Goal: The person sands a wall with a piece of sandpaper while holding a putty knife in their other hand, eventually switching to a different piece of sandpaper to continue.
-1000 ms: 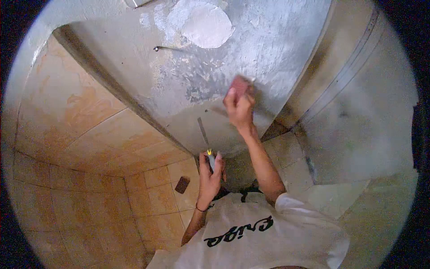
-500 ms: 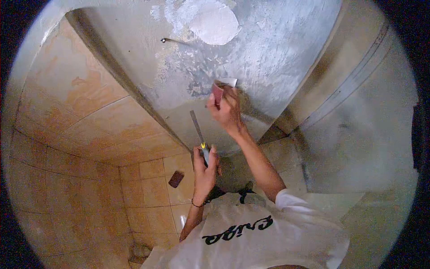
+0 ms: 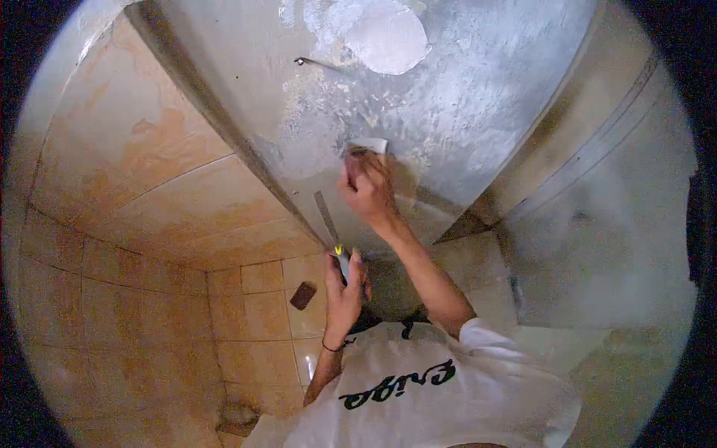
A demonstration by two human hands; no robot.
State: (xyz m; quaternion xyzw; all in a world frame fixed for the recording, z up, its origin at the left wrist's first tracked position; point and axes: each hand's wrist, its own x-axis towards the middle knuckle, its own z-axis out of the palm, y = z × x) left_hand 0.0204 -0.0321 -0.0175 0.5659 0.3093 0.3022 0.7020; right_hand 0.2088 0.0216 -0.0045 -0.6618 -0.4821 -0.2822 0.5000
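My right hand (image 3: 371,196) is closed on a folded piece of sandpaper (image 3: 369,145), reddish-brown on one side and pale on the other. It presses the sandpaper to a grey, patchy wall (image 3: 463,104), where flaked paint shows. Lower down, my left hand (image 3: 343,299) is wrapped round the grey and yellow handle of a scraper (image 3: 327,215). Its narrow flat blade points up toward the wall, apart from the right hand.
A round white patch (image 3: 388,37) lies high on the wall, with a small metal hook or pin (image 3: 300,61) to its left. Orange-beige tiles (image 3: 149,142) cover the left side. A dark brown block or pad (image 3: 303,295) lies on the floor tiles.
My right hand has moved slightly down and left, and the sandpaper now lies flatter against the wall. The view has shifted a little; my left hand still holds the scraper.
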